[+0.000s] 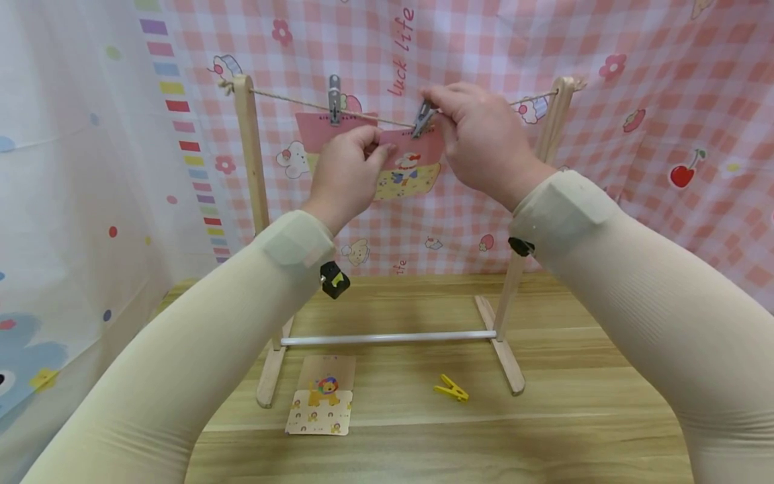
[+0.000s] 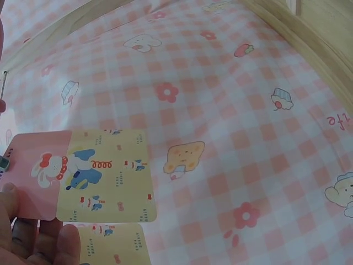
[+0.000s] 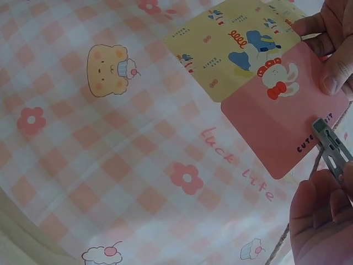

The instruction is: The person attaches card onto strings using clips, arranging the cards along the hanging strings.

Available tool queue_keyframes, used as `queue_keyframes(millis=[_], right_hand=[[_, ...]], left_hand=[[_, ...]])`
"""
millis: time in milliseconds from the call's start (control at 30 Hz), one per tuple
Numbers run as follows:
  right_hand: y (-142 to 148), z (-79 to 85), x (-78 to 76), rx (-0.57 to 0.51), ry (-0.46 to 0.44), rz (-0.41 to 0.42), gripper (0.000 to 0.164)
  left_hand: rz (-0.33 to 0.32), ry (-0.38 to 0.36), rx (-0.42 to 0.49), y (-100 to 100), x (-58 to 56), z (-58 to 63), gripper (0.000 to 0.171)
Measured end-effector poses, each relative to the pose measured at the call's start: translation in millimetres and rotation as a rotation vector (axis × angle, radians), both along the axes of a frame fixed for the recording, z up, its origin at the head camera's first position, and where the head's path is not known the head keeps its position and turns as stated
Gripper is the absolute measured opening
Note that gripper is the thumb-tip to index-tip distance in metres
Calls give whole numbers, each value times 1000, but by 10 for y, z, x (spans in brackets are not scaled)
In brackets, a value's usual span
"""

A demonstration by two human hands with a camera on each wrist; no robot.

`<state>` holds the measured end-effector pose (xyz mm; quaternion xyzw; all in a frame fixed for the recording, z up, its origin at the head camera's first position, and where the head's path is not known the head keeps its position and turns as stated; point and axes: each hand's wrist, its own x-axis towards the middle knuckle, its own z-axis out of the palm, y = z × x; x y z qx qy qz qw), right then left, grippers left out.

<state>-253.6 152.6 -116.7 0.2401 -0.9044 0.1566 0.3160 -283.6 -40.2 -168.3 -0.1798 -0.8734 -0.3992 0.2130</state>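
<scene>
The work in hand looks to be pegging a rabbit card (image 1: pixel 414 167) to the rope (image 1: pixel 290 100) strung across a wooden stand (image 1: pixel 250 158). The left hand (image 1: pixel 349 168) pinches this card by its pink upper left corner, thumb in front. The fingers of the right hand (image 1: pixel 486 141) squeeze the tail of a grey clothespin (image 1: pixel 422 121), whose tip overlaps the card's top edge; whether it bites the rope too is hard to tell from these angles.

The next move likely calls for seating rope and card together before the right fingers ease off. Room is tight on the left, where a second pink card (image 1: pixel 311 131) hangs from another grey clothespin (image 1: pixel 334 101), close by the left hand. To the right, the rope runs on to the far post, leaving more room. Below, on the bench (image 1: pixel 580 430), a lion card (image 1: pixel 323 396) and a yellow clothespin (image 1: pixel 451 388) lie well apart, in front of the white crossbar (image 1: pixel 387 338).
</scene>
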Motion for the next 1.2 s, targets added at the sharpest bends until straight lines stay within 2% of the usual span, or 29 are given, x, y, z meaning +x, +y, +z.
queue_keyframes(millis=[600,933,1200], right_hand=[[-5,-13,12,11,-6,14,45],[-14,-3,-1,-22,-55,18,53],[-13,-6,-1,-38,-26,38,55]], left_hand=[[-11,-5,21,-11,22,6,25],[-20,0,59,-8,38,16,24],[-39,2,96,-6,54,14,24]])
